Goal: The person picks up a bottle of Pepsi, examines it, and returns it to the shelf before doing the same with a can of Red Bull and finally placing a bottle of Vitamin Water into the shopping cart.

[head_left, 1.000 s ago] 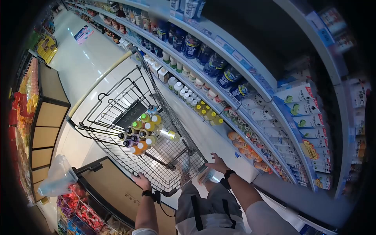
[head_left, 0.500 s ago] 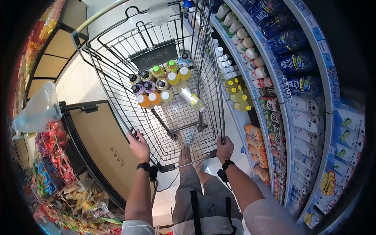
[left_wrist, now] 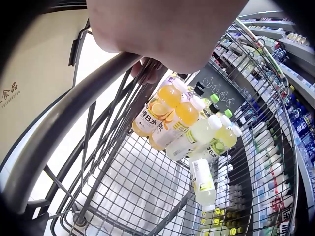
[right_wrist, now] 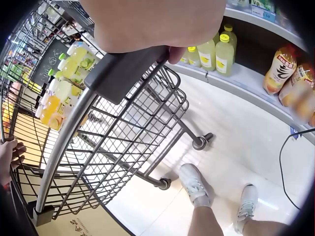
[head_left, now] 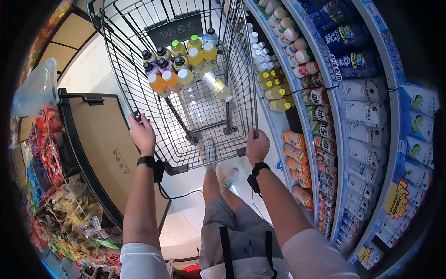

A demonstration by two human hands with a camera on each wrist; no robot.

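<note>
A wire shopping cart (head_left: 195, 163) stands before me, its near rim between my hands. My left hand (head_left: 142, 135) grips the rim's left side; the left wrist view shows fingers curled under the bar. On the right side my right hand (head_left: 258, 147) holds the rim close to its black corner piece (right_wrist: 123, 73). Inside, several drink bottles stand grouped toward the far end, among them an orange bottle (left_wrist: 167, 101) and a yellow bottle (head_left: 195, 58). One pale bottle (head_left: 216, 86) with a white cap lies on its side on the wire floor.
Shelves of drinks run along the right, with yellow-capped bottles (head_left: 277, 93) and orange-labelled bottles (head_left: 297, 160) on the lower tier. At the left stand a tan panel (head_left: 100, 139) and a bin of wrapped snacks (head_left: 69, 204). A clear plastic bag (head_left: 37, 88) hangs above it.
My hands came from open beside the cart's near end to gripping its side rims. The view swung toward the right shelves, and the cart now sits higher in it.
</note>
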